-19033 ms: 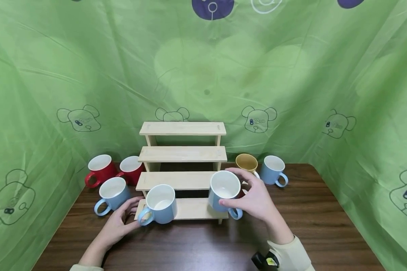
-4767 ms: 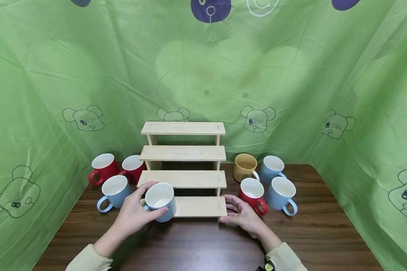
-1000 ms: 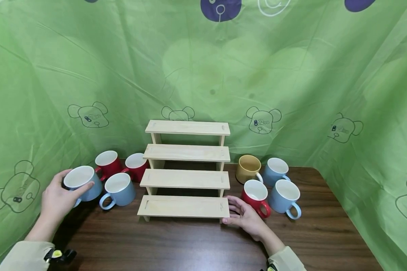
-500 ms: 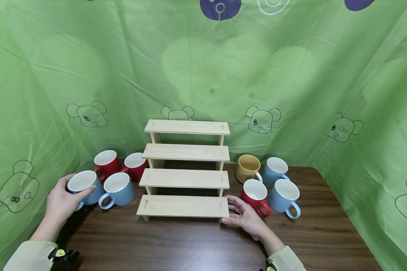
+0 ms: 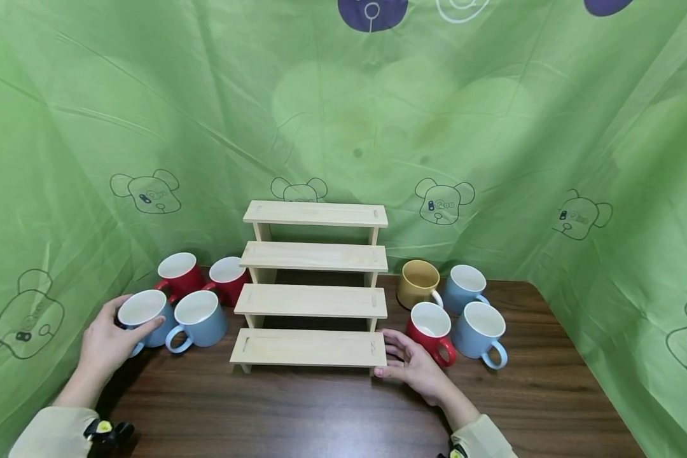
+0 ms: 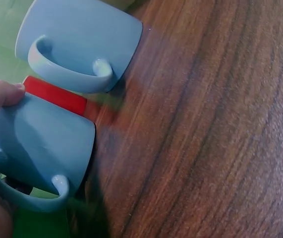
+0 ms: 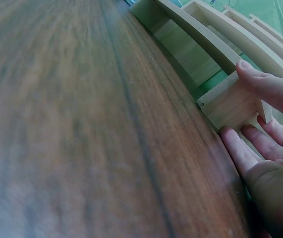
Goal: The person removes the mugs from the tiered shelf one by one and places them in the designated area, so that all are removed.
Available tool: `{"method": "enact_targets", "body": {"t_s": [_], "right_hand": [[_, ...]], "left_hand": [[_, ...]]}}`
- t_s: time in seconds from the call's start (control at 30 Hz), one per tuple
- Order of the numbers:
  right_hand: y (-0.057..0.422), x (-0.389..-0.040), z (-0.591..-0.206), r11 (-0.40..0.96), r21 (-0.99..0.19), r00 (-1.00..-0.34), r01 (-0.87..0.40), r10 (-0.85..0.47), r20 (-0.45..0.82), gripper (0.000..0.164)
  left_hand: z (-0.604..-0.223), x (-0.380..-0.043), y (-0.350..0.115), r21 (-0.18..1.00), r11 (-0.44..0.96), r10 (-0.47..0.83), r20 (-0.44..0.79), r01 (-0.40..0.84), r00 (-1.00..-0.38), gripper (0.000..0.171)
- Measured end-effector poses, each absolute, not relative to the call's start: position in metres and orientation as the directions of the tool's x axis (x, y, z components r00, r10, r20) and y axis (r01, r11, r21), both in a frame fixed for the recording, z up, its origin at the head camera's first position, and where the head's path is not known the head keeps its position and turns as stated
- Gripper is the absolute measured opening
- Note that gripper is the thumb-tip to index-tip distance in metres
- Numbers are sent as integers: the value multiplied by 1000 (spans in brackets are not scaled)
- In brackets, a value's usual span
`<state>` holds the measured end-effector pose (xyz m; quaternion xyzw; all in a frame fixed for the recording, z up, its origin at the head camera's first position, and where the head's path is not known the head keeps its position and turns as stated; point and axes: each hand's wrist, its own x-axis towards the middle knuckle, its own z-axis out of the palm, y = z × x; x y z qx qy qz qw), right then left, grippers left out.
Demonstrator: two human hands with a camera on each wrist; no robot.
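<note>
My left hand [image 5: 104, 340] grips a light blue mug [image 5: 161, 332] at the left of the table, thumb on its near side. In the left wrist view this mug [image 6: 47, 141] stands upright with its handle towards the palm. Another light blue mug [image 5: 208, 327] is close on its right. A pale wooden four-step shelf [image 5: 309, 347] stands in the middle, its steps bare. My right hand [image 5: 416, 369] holds the right end of its lowest step. In the right wrist view the thumb lies on the front edge and the fingers touch the side panel [image 7: 230, 101].
Two red mugs [image 5: 190, 283] stand behind the blue pair at left. Right of the shelf are a yellow mug [image 5: 410, 296], a red mug [image 5: 420, 337] near my right hand, and two light blue mugs [image 5: 471, 340]. Green cloth [image 5: 343, 127] hangs behind the dark wooden table [image 5: 298, 413].
Earlier my right hand held a blue mug, now standing at right. My left hand has carried another blue mug from the lowest step to the left and lowered it beside the others.
</note>
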<state>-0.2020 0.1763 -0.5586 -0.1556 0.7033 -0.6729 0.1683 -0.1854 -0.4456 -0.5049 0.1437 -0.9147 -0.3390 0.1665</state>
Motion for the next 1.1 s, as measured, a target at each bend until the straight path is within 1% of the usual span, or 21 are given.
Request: {"method": "enact_targets", "body": {"t_s": [0.23, 0.37, 0.63, 0.87, 1.0, 1.1], "right_hand": [[177, -201, -558, 45, -999, -896, 10, -444, -29, 85], [177, -201, -558, 39, -999, -895, 14, -445, -30, 85], [176, -202, -562, 39, -999, -892, 29, -450, -43, 84], [177, -199, -559, 64, -996, -900, 54, -429, -76, 85], [179, -195, -553, 93, -994, -897, 50, -434, -86, 88], [186, -192, -547, 130, -992, -878, -4, -476, -58, 96]], "left_hand": [[-507, -186, -443, 668, 729, -360, 191, -147, -913, 95], [-507, -187, -446, 663, 738, -323, 183, -126, -928, 96], [-504, -186, -456, 645, 760, -278, 209, -82, -937, 95], [-502, -184, -453, 632, 771, -264, 214, -73, -941, 93], [-501, -185, -451, 622, 780, -251, 203, -73, -946, 94], [-499, -187, -449, 610, 789, -234, 193, -70, -953, 94]]}}
